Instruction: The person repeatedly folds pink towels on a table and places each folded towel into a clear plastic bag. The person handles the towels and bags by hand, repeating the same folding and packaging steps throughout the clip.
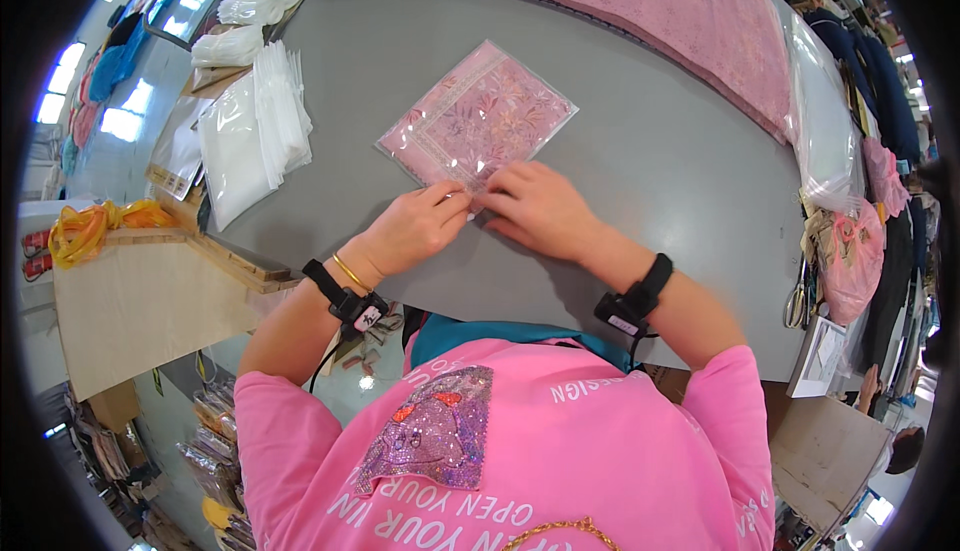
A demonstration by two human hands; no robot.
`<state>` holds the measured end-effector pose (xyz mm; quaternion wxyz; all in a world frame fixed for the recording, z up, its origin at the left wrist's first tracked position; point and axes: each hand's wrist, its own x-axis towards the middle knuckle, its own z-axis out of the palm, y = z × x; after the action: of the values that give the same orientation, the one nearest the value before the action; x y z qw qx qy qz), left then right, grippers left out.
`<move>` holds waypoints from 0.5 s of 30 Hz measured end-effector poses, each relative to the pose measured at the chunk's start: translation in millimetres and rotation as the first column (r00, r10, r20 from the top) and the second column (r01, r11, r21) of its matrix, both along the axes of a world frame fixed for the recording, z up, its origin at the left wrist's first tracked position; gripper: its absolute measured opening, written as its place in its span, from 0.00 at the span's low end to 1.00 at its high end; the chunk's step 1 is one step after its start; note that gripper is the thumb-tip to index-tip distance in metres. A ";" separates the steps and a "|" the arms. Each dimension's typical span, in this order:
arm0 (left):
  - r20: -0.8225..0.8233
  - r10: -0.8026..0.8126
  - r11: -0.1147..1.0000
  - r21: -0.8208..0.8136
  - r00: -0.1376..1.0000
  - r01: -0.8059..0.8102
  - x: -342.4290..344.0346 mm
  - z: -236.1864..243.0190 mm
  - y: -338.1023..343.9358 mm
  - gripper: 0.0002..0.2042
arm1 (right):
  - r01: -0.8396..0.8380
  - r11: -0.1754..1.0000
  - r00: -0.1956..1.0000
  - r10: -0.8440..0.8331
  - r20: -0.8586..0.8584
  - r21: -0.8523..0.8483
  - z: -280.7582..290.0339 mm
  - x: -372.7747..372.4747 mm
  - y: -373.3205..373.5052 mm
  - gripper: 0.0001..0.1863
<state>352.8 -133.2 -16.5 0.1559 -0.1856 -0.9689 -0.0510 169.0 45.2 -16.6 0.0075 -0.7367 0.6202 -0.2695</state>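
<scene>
2 hands (480, 216) on grey table (650, 161) — pink fabric (600, 11), clear bags (255, 126)

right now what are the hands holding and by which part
Both the left hand and the right hand pinch the near corner of the clear bag of pink folded cloth, which lies flat on the grey table.

Flat clear-bagged pink floral cloth (478, 117)

A garment packing workshop: a grey desk (640, 151) with pink fabric lengths (620, 1) at twelve o'clock, stacked clear plastic bags (255, 126) at ten o'clock, hanging clothes (880, 101) at two o'clock.
</scene>
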 end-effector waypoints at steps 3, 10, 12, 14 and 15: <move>0.038 0.084 0.989 0.117 0.996 -0.088 0.9 0.0 6.2 0.11 | -0.052 0.998 0.999 0.052 0.002 -0.030 -5.4 17.8 -12.0 0.11; 0.059 0.169 0.955 0.238 0.984 -0.179 11.0 -3.4 14.5 0.12 | -0.297 0.955 0.883 0.275 -0.381 0.002 -5.6 -18.8 -17.8 0.06; 0.062 0.161 0.950 0.262 0.985 -0.171 13.4 -6.6 11.4 0.13 | -0.285 0.958 0.836 0.266 -0.479 0.035 2.5 -46.9 -9.8 0.06; 0.055 0.140 0.950 0.274 0.989 -0.150 17.3 -6.3 6.1 0.13 | -0.237 0.970 0.821 0.230 -0.522 0.055 11.7 -83.7 2.9 0.06; 0.050 0.124 0.952 0.275 0.991 -0.133 19.8 -4.1 3.1 0.13 | -0.206 0.976 0.823 0.209 -0.528 0.067 16.2 -99.8 11.0 0.05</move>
<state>372.6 -130.1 -20.6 0.1679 -0.0978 -0.9644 -0.1792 69.2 56.1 -0.4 -0.1326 -0.8453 0.5151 -0.0506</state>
